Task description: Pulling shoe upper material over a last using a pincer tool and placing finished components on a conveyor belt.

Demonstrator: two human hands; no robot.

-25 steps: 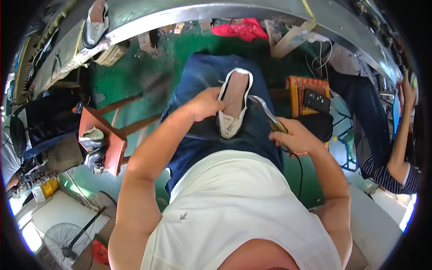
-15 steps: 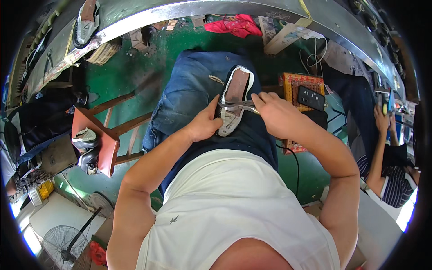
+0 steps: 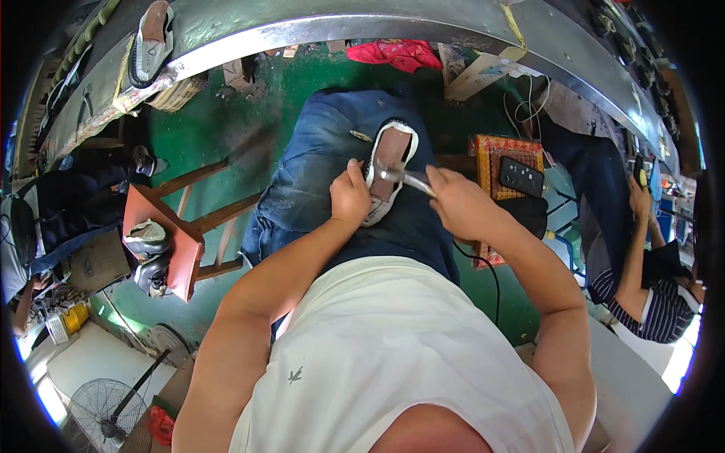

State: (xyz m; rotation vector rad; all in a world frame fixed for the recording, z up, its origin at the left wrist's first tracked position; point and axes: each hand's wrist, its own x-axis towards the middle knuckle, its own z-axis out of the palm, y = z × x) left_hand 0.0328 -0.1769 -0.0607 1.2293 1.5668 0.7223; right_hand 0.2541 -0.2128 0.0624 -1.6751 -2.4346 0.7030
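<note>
Across my thighs lies a shoe upper (image 3: 395,143), bottom side up, with a brown insole inside a pale turned-in edge. My left hand (image 3: 351,192) grips its left side, thumb pointing up along the edge. In my right hand (image 3: 459,200) is a pair of metal lasting pincers (image 3: 411,181), gripped by the handles. The blurred head of the pincers is over the middle of the insole; whether it touches cannot be made out.
A metal bench (image 3: 302,34) curves across the far side, with another shoe upper (image 3: 151,45) on it. Shoes stand on a red stool (image 3: 181,249) at left. A phone (image 3: 521,176) rests on a beaded seat at right. A co-worker (image 3: 649,287) sits beyond; a fan (image 3: 109,411) stands lower left.
The pincers' head has moved from the left edge of the upper onto the insole, and is now blurred. My left hand has shifted slightly up and left, still on the shoe upper.
</note>
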